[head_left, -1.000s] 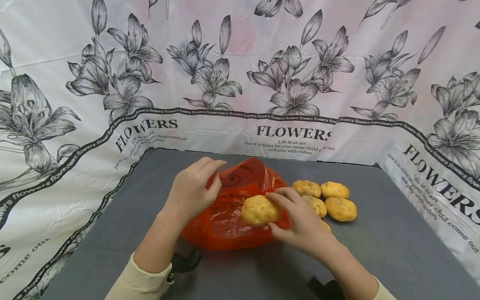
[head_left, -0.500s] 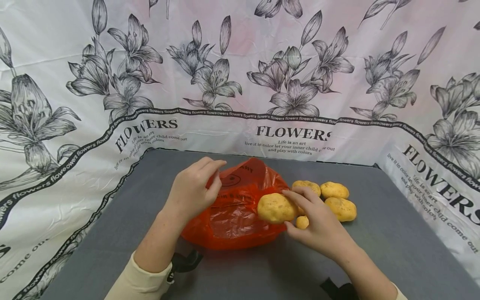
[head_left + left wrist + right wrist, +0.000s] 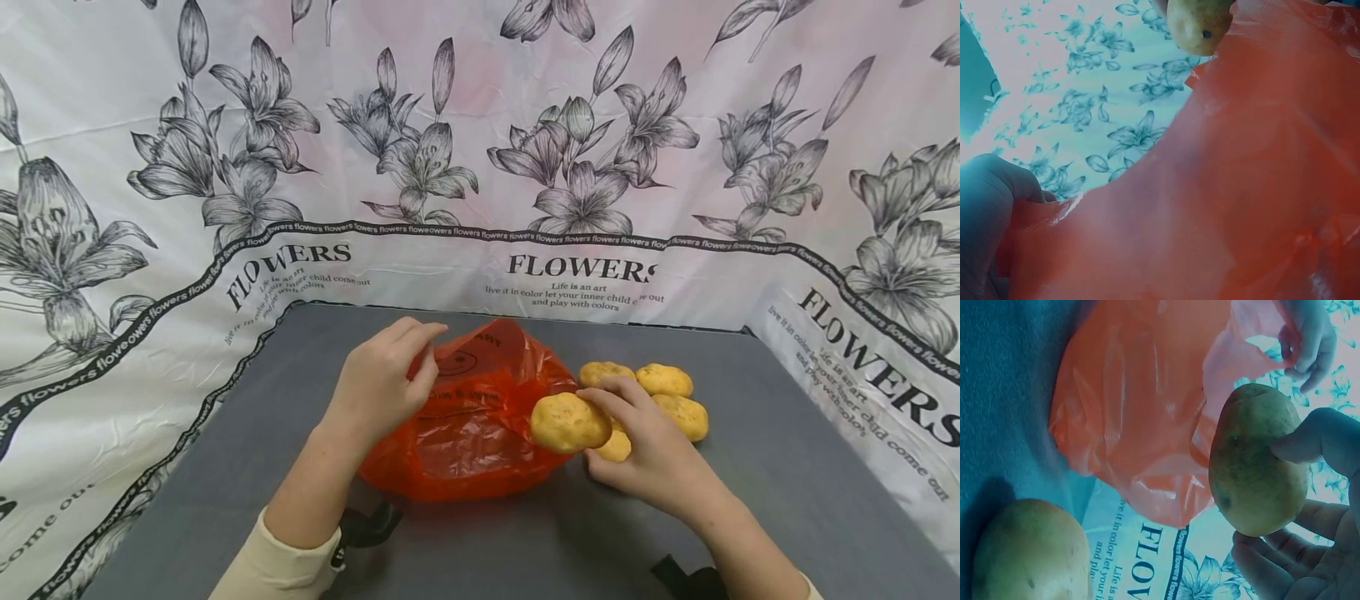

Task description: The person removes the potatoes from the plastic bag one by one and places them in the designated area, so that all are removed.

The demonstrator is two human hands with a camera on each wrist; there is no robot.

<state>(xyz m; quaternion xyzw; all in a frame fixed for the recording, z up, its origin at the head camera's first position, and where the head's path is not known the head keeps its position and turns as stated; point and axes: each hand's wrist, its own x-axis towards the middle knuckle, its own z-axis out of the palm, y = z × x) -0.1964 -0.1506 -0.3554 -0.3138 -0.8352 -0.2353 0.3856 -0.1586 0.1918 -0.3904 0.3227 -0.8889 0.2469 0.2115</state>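
Observation:
In the head view my right hand (image 3: 652, 450) holds a yellow potato (image 3: 570, 423) by its fingertips, just off the right side of a red plastic bag (image 3: 472, 450). The right wrist view shows the thumb on one side of this potato (image 3: 1254, 469) and the fingers on the other. My left hand (image 3: 382, 375) is raised at the bag's left side. Seen from the left wrist, that hand (image 3: 991, 200) pinches the edge of the bag (image 3: 1210, 187) and draws it up. Whatever lies inside the bag is hidden.
Several more potatoes (image 3: 663, 380) lie on the grey table (image 3: 787, 467) to the bag's right, partly behind my right hand. Along the table's back and sides hangs a white cloth (image 3: 420, 267) with printed flowers and lettering.
My right hand has carried its potato rightward, from over the front of the bag to beside it. My left hand keeps its place at the bag's edge.

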